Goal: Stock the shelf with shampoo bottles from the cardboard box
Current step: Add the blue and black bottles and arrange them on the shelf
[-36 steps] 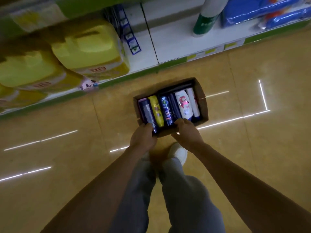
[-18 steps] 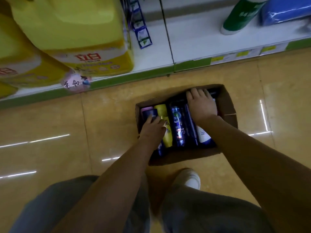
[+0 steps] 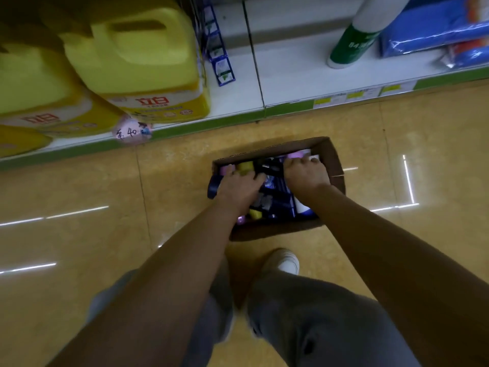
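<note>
Shampoo bottles (image 3: 275, 193), packed lying side by side in an open box (image 3: 334, 165) on the floor (image 3: 105, 234), just before the shelf (image 3: 291, 75). Likely light, rigid plastic, perhaps slick; best grasped round the body. Left hand (image 3: 239, 186) laid over the bottles at the box's left, fingers (image 3: 229, 169) curled onto their tops. Right hand (image 3: 307, 174) at the far right, fingers hooked over bottle ends, seemingly gripping. Nothing lifted yet.

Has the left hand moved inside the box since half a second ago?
Yes. The left hand has slid toward the far wall of the cardboard box, on the shelf side, and now lies over the yellow bottle.
</note>
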Demonstrator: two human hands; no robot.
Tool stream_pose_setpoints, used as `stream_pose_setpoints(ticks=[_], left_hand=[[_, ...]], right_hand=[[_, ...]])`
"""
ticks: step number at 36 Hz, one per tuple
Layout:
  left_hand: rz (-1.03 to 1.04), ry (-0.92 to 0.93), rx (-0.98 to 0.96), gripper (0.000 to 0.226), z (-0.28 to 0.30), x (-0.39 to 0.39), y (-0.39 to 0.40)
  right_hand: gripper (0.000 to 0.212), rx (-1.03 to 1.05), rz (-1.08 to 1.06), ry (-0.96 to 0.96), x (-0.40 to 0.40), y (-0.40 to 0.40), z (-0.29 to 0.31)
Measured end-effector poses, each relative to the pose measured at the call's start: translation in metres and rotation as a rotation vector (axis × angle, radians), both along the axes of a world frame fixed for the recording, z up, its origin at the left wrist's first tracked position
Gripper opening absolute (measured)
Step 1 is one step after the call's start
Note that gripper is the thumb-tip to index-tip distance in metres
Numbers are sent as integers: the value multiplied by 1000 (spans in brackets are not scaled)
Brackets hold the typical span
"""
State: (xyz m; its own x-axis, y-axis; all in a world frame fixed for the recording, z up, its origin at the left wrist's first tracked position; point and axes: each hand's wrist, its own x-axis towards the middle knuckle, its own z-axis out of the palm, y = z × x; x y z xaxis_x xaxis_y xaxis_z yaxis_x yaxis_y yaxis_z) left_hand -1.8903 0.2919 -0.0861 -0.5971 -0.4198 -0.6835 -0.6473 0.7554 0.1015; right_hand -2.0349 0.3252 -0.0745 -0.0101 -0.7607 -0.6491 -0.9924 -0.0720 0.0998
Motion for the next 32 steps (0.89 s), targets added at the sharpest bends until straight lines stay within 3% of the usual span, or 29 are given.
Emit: stream_pose_setpoints(ticks=[8,12,16,27,32], left_hand=[[109,-28,66,90,112,6,1],[211,-37,71,95,171,13,2],[402,11,103,89,234,17,1],[628,180,155,68,396,10,-17],[904,374,227,54,454,-1,-26]], right_hand=[[29,-48,-194,-124,0,3,100],[37,-41,-428,-248,-2,7,161],[44,-49,-643,-364,-5,13,227],[37,-182,-866,-496,-15,8,382],[37,-278,-944,-607,-17,3,440]])
